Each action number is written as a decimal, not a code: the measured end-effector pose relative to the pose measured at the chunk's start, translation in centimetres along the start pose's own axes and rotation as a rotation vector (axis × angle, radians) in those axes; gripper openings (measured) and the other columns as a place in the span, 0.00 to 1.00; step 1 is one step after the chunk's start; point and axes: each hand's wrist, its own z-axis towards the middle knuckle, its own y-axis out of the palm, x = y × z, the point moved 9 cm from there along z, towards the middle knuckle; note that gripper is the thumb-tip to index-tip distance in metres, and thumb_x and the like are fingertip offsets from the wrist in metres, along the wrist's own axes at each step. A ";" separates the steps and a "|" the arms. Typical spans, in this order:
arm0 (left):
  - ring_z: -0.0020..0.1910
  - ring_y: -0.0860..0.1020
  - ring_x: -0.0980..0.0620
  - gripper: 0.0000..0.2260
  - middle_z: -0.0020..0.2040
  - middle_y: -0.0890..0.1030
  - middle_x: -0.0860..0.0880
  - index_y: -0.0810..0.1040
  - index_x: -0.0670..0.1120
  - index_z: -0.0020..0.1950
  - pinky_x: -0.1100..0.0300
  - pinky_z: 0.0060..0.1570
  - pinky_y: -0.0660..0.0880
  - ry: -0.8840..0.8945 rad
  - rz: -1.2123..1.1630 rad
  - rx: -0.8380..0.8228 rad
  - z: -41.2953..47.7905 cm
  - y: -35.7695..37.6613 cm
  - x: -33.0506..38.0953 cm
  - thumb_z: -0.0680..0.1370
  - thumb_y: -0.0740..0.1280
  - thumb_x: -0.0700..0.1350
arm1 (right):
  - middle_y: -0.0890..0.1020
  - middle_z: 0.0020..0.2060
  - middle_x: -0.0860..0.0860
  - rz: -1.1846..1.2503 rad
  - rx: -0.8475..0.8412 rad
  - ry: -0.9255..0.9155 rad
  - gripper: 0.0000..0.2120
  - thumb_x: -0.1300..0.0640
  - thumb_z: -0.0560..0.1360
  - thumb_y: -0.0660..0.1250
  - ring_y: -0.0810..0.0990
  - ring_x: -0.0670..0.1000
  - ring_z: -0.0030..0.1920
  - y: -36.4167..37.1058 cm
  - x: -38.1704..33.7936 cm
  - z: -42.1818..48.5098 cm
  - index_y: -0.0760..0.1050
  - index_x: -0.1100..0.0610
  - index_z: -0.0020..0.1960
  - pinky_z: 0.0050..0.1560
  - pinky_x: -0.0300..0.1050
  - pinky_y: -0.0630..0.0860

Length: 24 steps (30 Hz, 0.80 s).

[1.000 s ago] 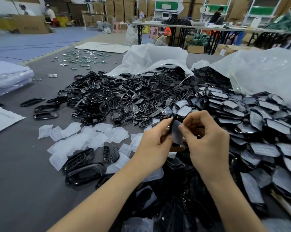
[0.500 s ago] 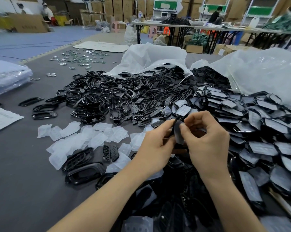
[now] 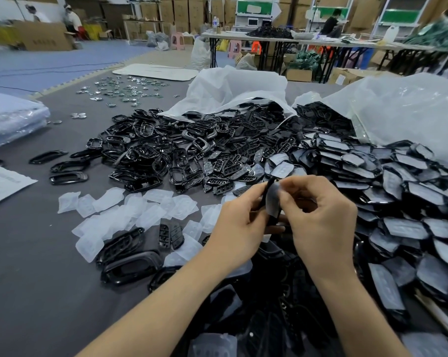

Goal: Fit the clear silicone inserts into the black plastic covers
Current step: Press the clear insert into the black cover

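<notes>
Left to right, all positions are relative to the held black cover [image 3: 268, 188], which I see mid-frame, up off the grey table [image 3: 37, 279] and turned edge-on to the camera. Far left of it is a stack of clear-wrapped sheets [image 3: 11, 119], with a printed paper [image 3: 4, 181] just below that. Left of it, three loose black oval frames [image 3: 68, 177] lie flat and apart from each other. Left and behind it are scattered small metal discs [image 3: 120, 91]. Left and slightly nearer me, a spread of loose silicone inserts [image 3: 130, 212] overlap on the table, with a large black frame [image 3: 132, 266] at their near edge. Behind it is a heap of bare black parts [image 3: 192, 150] spilling from a white plastic bag [image 3: 233, 91]. My left hand [image 3: 235, 228] grasps the cover, fingers curled round its left edge. A clear insert [image 3: 273, 200] lies against the cover's right face, and I can't tell if it's fully seated. My right hand [image 3: 323, 222] is curled, thumb and forefinger pinching the insert's upper edge. Right of the cover is a wide pile of covers with inserts in them [image 3: 397, 202], overlapping like shingles. Behind that sits a second plastic bag [image 3: 397, 106].
</notes>
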 end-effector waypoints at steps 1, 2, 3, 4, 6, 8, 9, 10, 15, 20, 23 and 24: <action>0.43 0.83 0.58 0.13 0.43 0.84 0.56 0.77 0.56 0.54 0.64 0.43 0.79 0.002 -0.012 -0.001 0.0 0.0 0.0 0.80 0.60 0.38 | 0.81 0.39 0.47 -0.005 -0.003 -0.011 0.08 0.64 0.71 0.72 0.79 0.43 0.39 0.0 -0.1 0.0 0.80 0.52 0.45 0.41 0.32 0.75; 0.42 0.83 0.59 0.12 0.41 0.83 0.56 0.77 0.54 0.54 0.65 0.43 0.79 -0.001 -0.018 0.002 0.0 0.0 0.0 0.81 0.60 0.38 | 0.80 0.39 0.46 -0.013 -0.005 -0.027 0.07 0.64 0.71 0.72 0.79 0.43 0.39 0.0 -0.3 0.0 0.80 0.53 0.44 0.41 0.32 0.75; 0.42 0.83 0.58 0.11 0.41 0.83 0.55 0.77 0.52 0.54 0.64 0.43 0.79 -0.003 -0.017 0.009 0.0 -0.1 0.0 0.81 0.60 0.37 | 0.80 0.39 0.46 -0.023 -0.006 -0.043 0.06 0.64 0.71 0.72 0.78 0.43 0.40 0.1 -0.4 -0.1 0.80 0.53 0.44 0.42 0.33 0.74; 0.41 0.83 0.58 0.10 0.40 0.83 0.55 0.77 0.50 0.53 0.64 0.43 0.79 -0.002 -0.011 0.022 0.1 -0.2 -0.1 0.81 0.60 0.37 | 0.80 0.39 0.47 -0.036 -0.006 -0.059 0.06 0.64 0.71 0.72 0.78 0.44 0.40 0.1 -0.5 -0.1 0.80 0.54 0.44 0.42 0.33 0.74; 0.39 0.82 0.59 0.09 0.37 0.81 0.56 0.77 0.46 0.53 0.65 0.43 0.79 0.008 0.016 0.049 0.1 -0.5 0.2 0.81 0.60 0.35 | 0.79 0.39 0.48 -0.070 -0.002 -0.105 0.06 0.66 0.71 0.72 0.77 0.45 0.39 0.3 -0.9 -0.3 0.79 0.57 0.44 0.41 0.34 0.74; 0.39 0.83 0.60 0.08 0.37 0.81 0.55 0.76 0.42 0.54 0.65 0.42 0.79 0.035 0.066 0.061 0.0 -0.7 0.6 0.81 0.60 0.34 | 0.78 0.38 0.49 -0.125 0.034 -0.169 0.06 0.69 0.71 0.71 0.75 0.45 0.39 0.2 -1.3 -0.5 0.78 0.60 0.44 0.41 0.32 0.72; 0.39 0.83 0.59 0.08 0.38 0.82 0.54 0.76 0.42 0.56 0.65 0.42 0.80 0.057 0.107 0.065 0.0 -0.7 0.9 0.81 0.60 0.35 | 0.78 0.39 0.50 -0.147 0.058 -0.196 0.06 0.70 0.71 0.71 0.74 0.45 0.39 0.1 -1.5 -0.6 0.78 0.62 0.44 0.42 0.31 0.71; 0.40 0.83 0.59 0.08 0.40 0.82 0.52 0.76 0.42 0.57 0.64 0.43 0.80 0.079 0.150 0.070 -0.1 -0.7 1.1 0.81 0.60 0.35 | 0.77 0.39 0.51 -0.154 0.078 -0.211 0.05 0.71 0.71 0.71 0.73 0.45 0.39 0.1 -1.6 -0.7 0.78 0.63 0.43 0.42 0.31 0.71; 0.37 0.81 0.60 0.16 0.40 0.81 0.48 0.74 0.41 0.63 0.64 0.45 0.80 0.155 0.268 0.086 -0.4 -0.7 2.0 0.77 0.58 0.31 | 0.77 0.40 0.51 -0.112 0.129 -0.259 0.03 0.69 0.71 0.71 0.75 0.50 0.41 -0.1 -1.9 -1.1 0.79 0.64 0.43 0.43 0.37 0.72; 0.42 0.84 0.55 0.20 0.46 0.83 0.44 0.72 0.41 0.68 0.63 0.47 0.81 0.171 0.311 0.086 -0.4 -0.7 2.2 0.78 0.58 0.30 | 0.78 0.38 0.49 -0.159 0.192 -0.318 0.02 0.67 0.71 0.72 0.75 0.53 0.41 -0.6 -2.6 -1.6 0.80 0.63 0.43 0.44 0.39 0.71; 0.42 0.83 0.59 0.18 0.46 0.84 0.45 0.72 0.40 0.68 0.70 0.44 0.78 0.206 0.324 0.095 -0.5 -0.7 2.7 0.78 0.60 0.30 | 0.77 0.39 0.46 -0.145 0.226 -0.320 0.02 0.66 0.72 0.72 0.75 0.52 0.41 -0.8 -2.8 -1.7 0.80 0.63 0.43 0.44 0.37 0.71; 0.42 0.82 0.63 0.18 0.46 0.83 0.47 0.72 0.40 0.68 0.72 0.44 0.77 0.216 0.323 0.095 -0.5 -0.7 2.8 0.78 0.60 0.31 | 0.76 0.40 0.46 -0.140 0.230 -0.319 0.02 0.66 0.72 0.72 0.75 0.52 0.41 -0.8 -2.8 -1.8 0.80 0.63 0.43 0.44 0.38 0.72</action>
